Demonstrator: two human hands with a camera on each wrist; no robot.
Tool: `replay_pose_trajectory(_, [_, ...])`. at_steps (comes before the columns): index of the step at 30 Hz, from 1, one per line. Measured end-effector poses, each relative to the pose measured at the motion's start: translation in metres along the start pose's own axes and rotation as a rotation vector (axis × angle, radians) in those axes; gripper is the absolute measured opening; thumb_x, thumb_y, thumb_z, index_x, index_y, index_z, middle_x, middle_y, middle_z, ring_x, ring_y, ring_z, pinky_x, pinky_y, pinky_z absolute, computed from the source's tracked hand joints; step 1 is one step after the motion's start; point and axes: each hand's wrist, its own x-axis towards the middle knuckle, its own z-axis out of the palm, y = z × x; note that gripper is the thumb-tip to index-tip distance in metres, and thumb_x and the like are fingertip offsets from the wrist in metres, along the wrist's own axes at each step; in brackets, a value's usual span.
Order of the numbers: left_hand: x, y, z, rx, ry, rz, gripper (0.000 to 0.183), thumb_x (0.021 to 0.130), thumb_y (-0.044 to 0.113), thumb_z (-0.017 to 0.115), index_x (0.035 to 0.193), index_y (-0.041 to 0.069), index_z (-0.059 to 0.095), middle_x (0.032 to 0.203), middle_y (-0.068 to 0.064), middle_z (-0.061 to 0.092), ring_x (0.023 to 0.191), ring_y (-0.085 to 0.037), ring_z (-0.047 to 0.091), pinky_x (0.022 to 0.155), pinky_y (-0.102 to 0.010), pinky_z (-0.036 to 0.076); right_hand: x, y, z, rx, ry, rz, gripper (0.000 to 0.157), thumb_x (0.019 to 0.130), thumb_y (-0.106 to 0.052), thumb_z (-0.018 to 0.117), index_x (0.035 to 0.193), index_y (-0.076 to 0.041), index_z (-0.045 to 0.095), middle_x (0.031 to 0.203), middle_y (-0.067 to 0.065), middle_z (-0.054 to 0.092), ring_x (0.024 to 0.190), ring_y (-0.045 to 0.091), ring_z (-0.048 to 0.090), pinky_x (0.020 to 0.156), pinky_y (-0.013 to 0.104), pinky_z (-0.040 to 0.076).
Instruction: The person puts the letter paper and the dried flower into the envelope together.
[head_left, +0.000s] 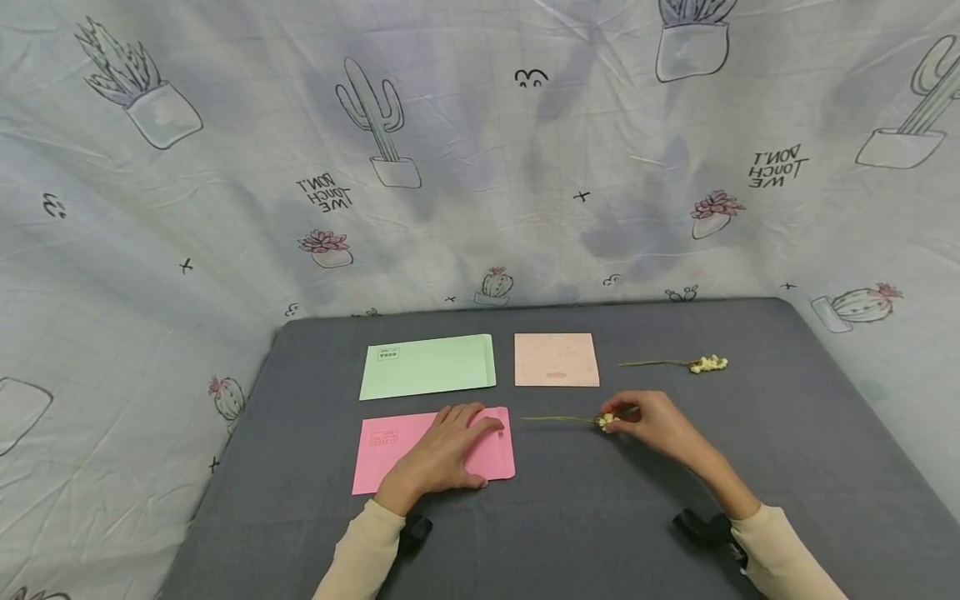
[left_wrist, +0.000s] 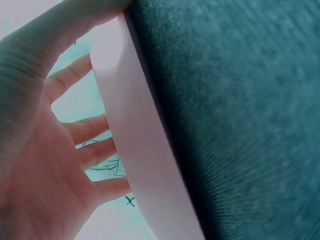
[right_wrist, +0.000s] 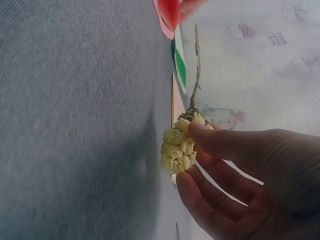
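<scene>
A pink envelope lies on the grey table, its right end toward the middle. My left hand grips it across that end, the thumb at the near edge and the fingers over the far side. In the left wrist view the envelope's upper face bulges up, hiding the fingertips. To its right, my right hand pinches the pale yellow head of a dried flower between thumb and fingers. The flower's thin stem points left, its tip close to the envelope's right end.
Behind the pink envelope lies a green envelope, with a peach envelope to its right. Another dried flower rests at the back right of the grey table. A cactus-print cloth hangs behind and at the sides.
</scene>
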Motion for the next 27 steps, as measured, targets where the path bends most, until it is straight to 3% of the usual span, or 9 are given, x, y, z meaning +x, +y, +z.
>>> replay_pose_trajectory(12, [-0.001,0.000,0.001,-0.003,0.005,-0.002,0.075,0.071,0.038,0.086,0.135,0.027,0.050,0.142,-0.009,0.044,0.133,-0.027,0.038,0.114,-0.054,0.026,0.010,-0.008,0.013,0.032,-0.034,-0.116,0.016,0.081,-0.004,0.078,0.095,-0.006,0.073,0.090,0.001,0.072,0.083,0.016,0.068,0.069,0.028,0.056])
replay_pose_trajectory(27, [-0.002,0.001,0.001,-0.006,0.001,-0.007,0.076,0.071,0.038,0.086,0.136,0.027,0.049,0.142,-0.009,0.044,0.133,-0.027,0.038,0.114,-0.055,0.025,0.014,-0.011,0.021,-0.018,-0.030,-0.110,0.015,0.082,-0.002,0.076,0.096,-0.007,0.073,0.090,0.000,0.072,0.081,0.015,0.067,0.068,0.027,0.055])
